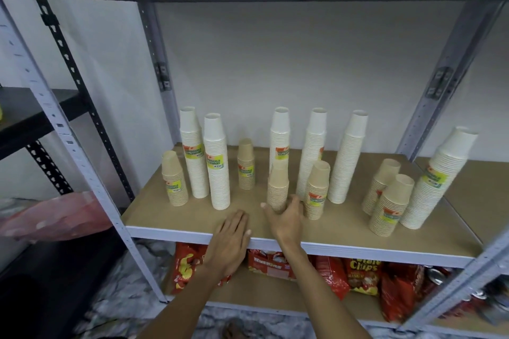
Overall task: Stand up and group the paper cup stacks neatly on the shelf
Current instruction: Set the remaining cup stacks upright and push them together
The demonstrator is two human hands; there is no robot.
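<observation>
The right hand [285,217], just below the middle of the frame, has its fingers [296,205] curled around the base of a short tan cup stack [278,187], with the thumb spread out to the left of it. The stack stands upright, mouths down, a column of ribbed brown paper cups that narrows toward the top. The left hand [232,237] lies flat, palm down, on the front edge of the wooden shelf [344,231], its fingers straight and close together, holding nothing; it sits just left of the right hand and apart from every stack.

Behind the gripped stack rises a tall cream stack [280,137] with a yellow-green label. Just right of the hand stands another short tan stack [318,190], labelled near its base, and behind that two more tall cream stacks [312,151] [348,157]. Toward the left of the shelf are a short tan stack [246,164], two tall cream stacks [217,162] [194,151] and, farthest left, one more short tan stack [174,179]. At the right of the frame two tan stacks [381,186] [391,205] lean beside a wide cream stack [438,179]; the wide lens may add to that tilt.

All the stacks stand on the same shelf, spread loosely across its width. Below it, red snack bags [363,278] fill the lower shelf.
</observation>
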